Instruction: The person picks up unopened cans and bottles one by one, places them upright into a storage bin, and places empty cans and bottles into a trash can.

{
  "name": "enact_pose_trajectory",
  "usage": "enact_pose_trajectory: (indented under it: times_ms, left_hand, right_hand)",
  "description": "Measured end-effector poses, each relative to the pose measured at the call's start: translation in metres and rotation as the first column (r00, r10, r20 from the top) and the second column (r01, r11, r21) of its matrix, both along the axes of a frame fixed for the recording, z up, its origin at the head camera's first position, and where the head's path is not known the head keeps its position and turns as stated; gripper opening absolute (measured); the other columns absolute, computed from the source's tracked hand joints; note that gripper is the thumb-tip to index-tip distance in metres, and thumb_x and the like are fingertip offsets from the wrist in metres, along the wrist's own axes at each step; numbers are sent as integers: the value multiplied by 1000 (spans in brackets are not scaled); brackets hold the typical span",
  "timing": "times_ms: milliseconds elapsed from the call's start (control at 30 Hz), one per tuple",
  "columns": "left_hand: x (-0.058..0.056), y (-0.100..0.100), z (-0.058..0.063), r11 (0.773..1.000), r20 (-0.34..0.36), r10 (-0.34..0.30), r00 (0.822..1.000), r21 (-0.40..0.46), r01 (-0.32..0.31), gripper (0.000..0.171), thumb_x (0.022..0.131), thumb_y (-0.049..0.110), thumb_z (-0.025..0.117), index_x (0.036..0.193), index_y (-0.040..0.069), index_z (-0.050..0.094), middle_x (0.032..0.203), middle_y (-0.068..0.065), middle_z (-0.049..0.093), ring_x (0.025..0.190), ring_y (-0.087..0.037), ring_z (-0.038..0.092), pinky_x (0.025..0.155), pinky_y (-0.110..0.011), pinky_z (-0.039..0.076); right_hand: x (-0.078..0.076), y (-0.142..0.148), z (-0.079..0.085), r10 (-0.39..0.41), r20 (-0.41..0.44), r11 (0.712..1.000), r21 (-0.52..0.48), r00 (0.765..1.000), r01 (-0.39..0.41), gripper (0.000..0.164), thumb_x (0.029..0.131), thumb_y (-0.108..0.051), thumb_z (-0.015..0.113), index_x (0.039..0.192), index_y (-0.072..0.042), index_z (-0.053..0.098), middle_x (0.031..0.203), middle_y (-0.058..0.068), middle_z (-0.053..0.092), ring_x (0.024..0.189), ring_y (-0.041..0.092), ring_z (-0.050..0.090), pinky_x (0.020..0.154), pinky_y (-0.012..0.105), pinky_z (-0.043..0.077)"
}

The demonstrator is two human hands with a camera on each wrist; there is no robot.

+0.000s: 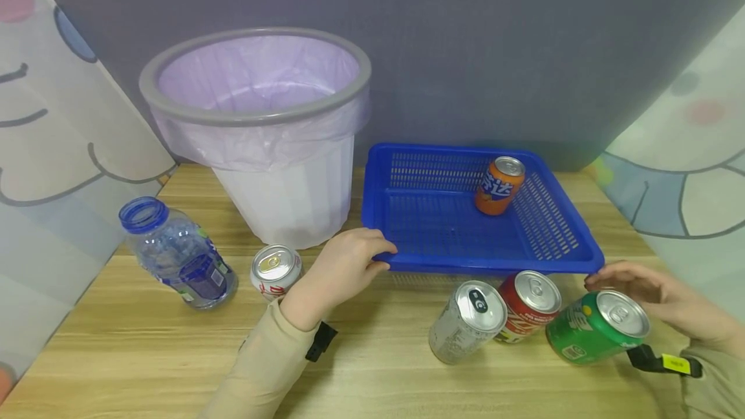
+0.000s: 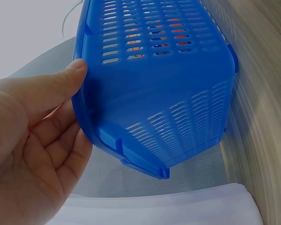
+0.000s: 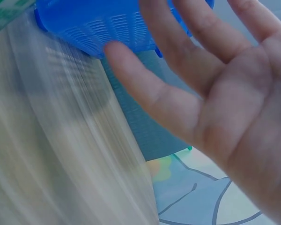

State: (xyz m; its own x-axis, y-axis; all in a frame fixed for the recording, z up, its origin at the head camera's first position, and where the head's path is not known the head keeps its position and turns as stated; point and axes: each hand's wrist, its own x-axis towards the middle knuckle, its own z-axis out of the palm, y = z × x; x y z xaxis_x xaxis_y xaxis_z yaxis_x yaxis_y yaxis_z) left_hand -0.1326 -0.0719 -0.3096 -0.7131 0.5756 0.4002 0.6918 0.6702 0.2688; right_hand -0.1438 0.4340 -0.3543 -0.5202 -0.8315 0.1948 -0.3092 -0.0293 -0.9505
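Observation:
My left hand (image 1: 343, 267) pinches the rim of a blue plastic basket (image 1: 442, 262) at its front left corner. The left wrist view shows the thumb (image 2: 68, 77) on the basket's outer side and the other fingers by the rim's far side. An orange soda can (image 1: 495, 189) leans inside the basket at the back right. With fingers spread, my right hand (image 1: 658, 293) has its fingertips right at the front right corner. Beside it a green soda can (image 1: 582, 335) stands in front of the basket, near a red can (image 1: 518, 315) and a silver can (image 1: 460, 332).
A tall white bin (image 1: 291, 193) with a purple liner stands behind my left hand. Left of my left wrist is a white can (image 1: 273, 270), and farther left a clear plastic bottle (image 1: 192, 270) with a blue neck. A grey panel (image 1: 495, 50) closes off the table's back.

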Motion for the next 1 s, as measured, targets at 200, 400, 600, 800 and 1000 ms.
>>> enact_pose_trajectory:
  times_ms: [200,400,600,800,1000]
  left_hand:
    - [-1,0,-2,1000,-3,-2,1000,2,2,19,79,11,75,98,10,73,92,2,69,88,-15,66,80,-29,54]
    - [-1,0,-2,1000,-7,0,1000,2,0,19,79,11,75,98,11,73,92,2,69,89,-15,66,80,-29,54]
    - [-1,0,-2,1000,-14,-1,1000,4,1,19,79,11,75,98,11,73,92,2,69,89,-15,66,80,-29,54]
    - [-1,0,-2,1000,-19,1,1000,4,-1,19,79,12,75,98,11,73,92,1,70,90,-16,66,80,-30,54]
    - [0,0,-1,1000,-17,-2,1000,6,2,19,79,11,76,98,10,73,93,1,70,91,-16,66,81,-30,54]
  right_hand:
    - [0,1,-2,48,-33,998,47,998,-46,66,75,31,29,139,16,22,144,20,40,132,18,44,94,27,47]
    - [1,0,0,106,133,991,61,985,-115,73,73,31,25,143,15,12,150,13,33,134,17,41,98,29,45]
    - [7,1,1,96,435,990,56,896,-133,76,81,22,25,151,-4,9,151,1,34,132,20,44,99,40,48]
    - [7,4,-5,101,362,986,90,927,-143,81,80,18,38,151,-6,7,151,0,34,131,19,45,95,37,50]
    - [6,-1,-6,142,108,981,115,984,-155,77,82,12,48,147,7,7,153,6,30,132,17,43,90,32,52]
